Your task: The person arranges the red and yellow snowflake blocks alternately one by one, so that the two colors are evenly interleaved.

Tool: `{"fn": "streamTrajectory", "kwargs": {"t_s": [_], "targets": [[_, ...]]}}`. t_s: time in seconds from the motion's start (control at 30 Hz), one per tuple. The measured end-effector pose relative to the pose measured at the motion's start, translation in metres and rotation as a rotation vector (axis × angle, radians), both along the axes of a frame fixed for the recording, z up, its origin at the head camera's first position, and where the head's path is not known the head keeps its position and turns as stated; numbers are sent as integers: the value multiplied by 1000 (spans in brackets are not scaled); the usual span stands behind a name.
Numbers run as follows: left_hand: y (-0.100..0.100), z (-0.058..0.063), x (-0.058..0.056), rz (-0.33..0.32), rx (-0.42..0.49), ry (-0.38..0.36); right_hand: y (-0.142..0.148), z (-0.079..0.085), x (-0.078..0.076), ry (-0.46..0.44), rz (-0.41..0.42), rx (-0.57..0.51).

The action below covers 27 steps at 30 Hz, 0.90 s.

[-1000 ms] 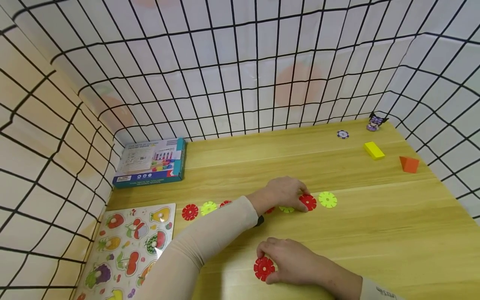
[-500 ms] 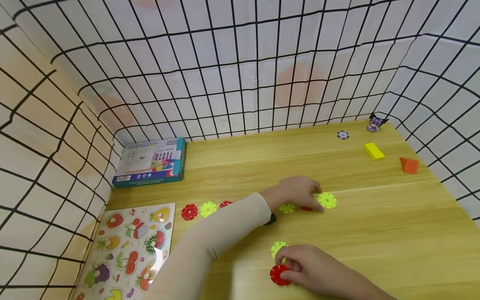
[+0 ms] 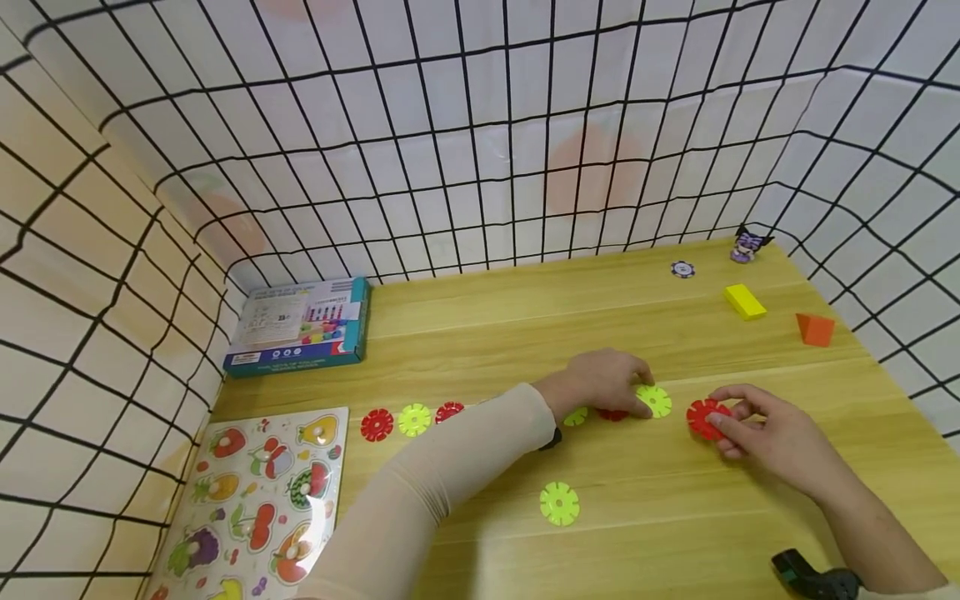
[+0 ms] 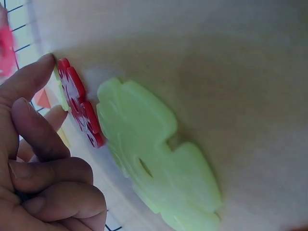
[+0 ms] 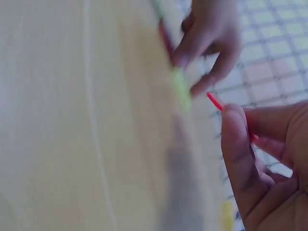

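My right hand point(image 3: 772, 433) pinches a red notched plastic disc point(image 3: 703, 418) between thumb and fingers, held up off the table; the right wrist view shows this red disc point(image 5: 215, 101) edge-on. My left hand point(image 3: 603, 382) has thumb and a finger at opposite edges of the yellow-green notched disc point(image 3: 656, 402) at the right end of a row. Beside it lies another red disc point(image 4: 79, 101), then a yellow-green disc point(image 4: 149, 154) close to the left wrist camera. The left sleeve hides the middle of the row. Nearer me lies a loose yellow-green disc point(image 3: 559, 503).
At left lie a fruit puzzle board point(image 3: 255, 500) and a boxed toy set point(image 3: 300, 325). Far right hold a poker chip point(image 3: 683, 269), a purple figurine point(image 3: 747, 246), a yellow block point(image 3: 745, 301) and an orange triangular block point(image 3: 815, 329). Black wire mesh point(image 3: 487, 150) walls the table.
My right hand has carried the red disc from the near table up and right, uncovering the loose yellow-green disc. My left hand has shifted right from the red disc to the row's last yellow-green one.
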<state>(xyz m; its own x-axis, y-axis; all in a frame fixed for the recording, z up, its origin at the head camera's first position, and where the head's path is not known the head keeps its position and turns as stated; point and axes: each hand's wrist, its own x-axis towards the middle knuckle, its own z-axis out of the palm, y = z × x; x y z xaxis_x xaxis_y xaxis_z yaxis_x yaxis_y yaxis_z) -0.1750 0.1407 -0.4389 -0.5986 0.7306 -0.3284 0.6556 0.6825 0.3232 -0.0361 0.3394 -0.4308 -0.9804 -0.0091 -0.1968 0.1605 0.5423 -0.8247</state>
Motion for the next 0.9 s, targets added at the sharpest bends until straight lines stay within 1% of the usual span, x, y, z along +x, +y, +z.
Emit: {"fn": "streamTrajectory", "kwargs": {"t_s": [0.07, 0.13, 0.27, 0.33, 0.43, 0.53, 0.67, 0.9], "targets": [[1, 0, 1, 3, -4, 5, 11, -6, -12, 0, -21, 67], [2, 0, 1, 11, -9, 3, 17, -11, -22, -13, -18, 111], [4, 1, 1, 23, -19, 1, 19, -14, -38, -33, 41, 183], [5, 1, 1, 24, -24, 2, 17, -15, -43, -24, 70, 249], [5, 1, 0, 28, -31, -3, 15, -15, -48, 2, 87, 343], [6, 0, 0, 34, -36, -11, 12, -16, -51, 28, 93, 401], [6, 0, 0, 41, -40, -18, 10, -18, -52, 42, 100, 417], [4, 0, -1, 45, -39, -14, 10, -20, -52, 76, 88, 431]]}}
